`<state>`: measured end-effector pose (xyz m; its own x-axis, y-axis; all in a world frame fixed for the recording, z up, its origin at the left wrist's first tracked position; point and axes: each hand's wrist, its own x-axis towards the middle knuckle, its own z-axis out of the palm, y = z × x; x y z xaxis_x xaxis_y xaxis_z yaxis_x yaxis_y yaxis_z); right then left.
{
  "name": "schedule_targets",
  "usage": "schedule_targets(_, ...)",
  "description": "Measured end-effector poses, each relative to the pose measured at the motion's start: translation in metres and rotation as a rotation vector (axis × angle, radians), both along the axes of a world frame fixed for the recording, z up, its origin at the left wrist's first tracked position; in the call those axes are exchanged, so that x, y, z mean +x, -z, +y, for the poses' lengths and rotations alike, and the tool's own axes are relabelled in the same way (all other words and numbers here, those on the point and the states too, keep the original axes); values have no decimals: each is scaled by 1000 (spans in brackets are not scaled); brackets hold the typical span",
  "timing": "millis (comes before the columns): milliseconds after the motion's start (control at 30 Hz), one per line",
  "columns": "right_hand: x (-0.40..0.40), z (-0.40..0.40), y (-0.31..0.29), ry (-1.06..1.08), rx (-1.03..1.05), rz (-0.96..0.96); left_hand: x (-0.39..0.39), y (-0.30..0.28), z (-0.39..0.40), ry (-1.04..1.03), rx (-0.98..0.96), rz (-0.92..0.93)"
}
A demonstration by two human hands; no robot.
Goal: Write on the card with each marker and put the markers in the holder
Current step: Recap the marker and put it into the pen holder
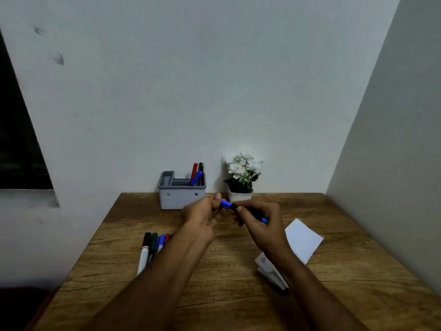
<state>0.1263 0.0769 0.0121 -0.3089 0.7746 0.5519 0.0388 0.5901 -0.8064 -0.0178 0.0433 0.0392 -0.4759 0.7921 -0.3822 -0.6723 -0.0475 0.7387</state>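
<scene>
Left of centre, a row of loose markers (152, 247) lies side by side on the wood-grain table (214, 283): smooth plastic cylinders, light, rigid and apt to roll, best taken around the barrel. Behind them, against the wall, stands the grey holder (181, 196), a rounded box with inner compartments; three markers (red, blue, black) stand in its right-hand section. At centre, the left hand (202, 216) pinches the blue cap (225, 203) of a blue marker (263, 220) between thumb and fingertips, while the right hand (260, 225) is curled round the dark barrel; cap and barrel appear to meet, though whether seated or parting cannot be told. Behind sits a small potted plant (242, 175) with white blooms. Right of the hands lies the card (303, 240): thin, white, flexible, easily slid, so steady it while writing.
</scene>
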Motion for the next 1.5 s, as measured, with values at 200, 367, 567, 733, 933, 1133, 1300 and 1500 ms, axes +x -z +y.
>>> schedule_targets(200, -33, 6, 3, -52, 35, -63, -21, -6, -6, -122, 45, 108)
schedule_targets(367, -54, 16, 9, 7, 94, -467, -68, -22, -2, -372, 116, 527)
schedule_targets(567, -72, 14, 17, -6, 129, -578, -114, -41, 9, -508, 134, 1000)
schedule_targets(733, -78, 12, 19, -33, 107, -597, -131, -56, 28, -539, 162, 1131)
schedule_targets(933, -72, 16, 22, -18, 81, -606, -129, -44, 43, -482, 88, 1256)
schedule_targets(1133, -71, 18, 25, -19, 50, -606, -124, -45, 41, -493, 55, 1338)
schedule_targets(1300, -72, 15, 26, -27, 44, -600, -122, -29, 41, -422, 4, 1385)
schedule_targets(1500, -67, 15, 25, -36, 32, -595, -122, -7, 41, -313, -49, 1386)
